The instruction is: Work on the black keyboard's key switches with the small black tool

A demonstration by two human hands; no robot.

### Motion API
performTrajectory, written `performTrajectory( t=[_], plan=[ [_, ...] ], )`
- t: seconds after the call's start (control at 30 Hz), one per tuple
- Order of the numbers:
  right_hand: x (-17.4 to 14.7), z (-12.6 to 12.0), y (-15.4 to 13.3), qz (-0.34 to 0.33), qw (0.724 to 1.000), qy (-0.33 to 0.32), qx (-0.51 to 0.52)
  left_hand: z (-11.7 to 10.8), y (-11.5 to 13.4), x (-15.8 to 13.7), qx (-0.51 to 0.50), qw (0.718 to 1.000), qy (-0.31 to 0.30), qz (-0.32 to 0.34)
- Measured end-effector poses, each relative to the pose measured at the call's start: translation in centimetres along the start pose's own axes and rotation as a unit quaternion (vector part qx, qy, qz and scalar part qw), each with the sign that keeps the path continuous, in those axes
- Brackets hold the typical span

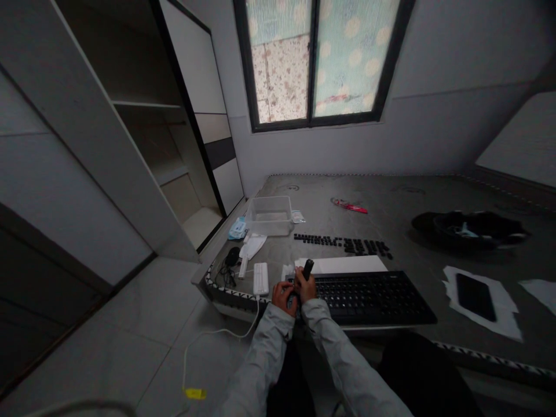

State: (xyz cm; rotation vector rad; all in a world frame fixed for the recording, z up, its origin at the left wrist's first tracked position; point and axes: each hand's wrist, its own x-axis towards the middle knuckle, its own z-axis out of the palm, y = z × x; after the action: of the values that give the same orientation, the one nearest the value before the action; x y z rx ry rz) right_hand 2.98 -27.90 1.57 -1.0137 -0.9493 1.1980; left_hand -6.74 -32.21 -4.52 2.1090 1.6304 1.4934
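A black full-size keyboard (373, 298) lies along the near edge of the mattress-like surface. Over its left end, my right hand (305, 285) is closed around a black-handled tool (308, 267), whose thick handle sticks up tilted; its lower end is hidden by my fingers. Close beside it, my left hand (284, 296) has its fingers curled in at the keyboard's left end, and whatever they grip is hidden. Several loose black keycaps (360, 245) lie in rows beyond the keyboard. Between them and the keyboard is a white sheet or board (347, 264).
Left of my hands lie a white power strip (261, 279) with a cord to the floor and a black mouse (232, 256). Farther back stand a clear plastic box (270, 217) and a red tool (350, 206). At right are a phone (475, 296) on paper and a black bag (473, 231).
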Motion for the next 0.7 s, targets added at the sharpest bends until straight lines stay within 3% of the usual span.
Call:
performTrajectory(
  t=[0.27, 0.5, 0.7],
  plan=[
    [-1.0, 0.3, -0.8, -0.057, 0.995, -0.003, -0.082, 0.4, -1.0, 0.2, 0.001, 0.999, 0.016, -0.044],
    [-1.9, 0.2, -1.1, -0.083, 0.993, -0.038, -0.072, 0.1, -0.8, 0.6, -0.036, 0.998, 0.002, -0.05],
    [-2.5, 0.3, -0.6, -0.083, 0.995, 0.013, -0.055, -0.2, -0.6, 0.7, -0.066, 0.994, -0.024, -0.08]
  ],
)
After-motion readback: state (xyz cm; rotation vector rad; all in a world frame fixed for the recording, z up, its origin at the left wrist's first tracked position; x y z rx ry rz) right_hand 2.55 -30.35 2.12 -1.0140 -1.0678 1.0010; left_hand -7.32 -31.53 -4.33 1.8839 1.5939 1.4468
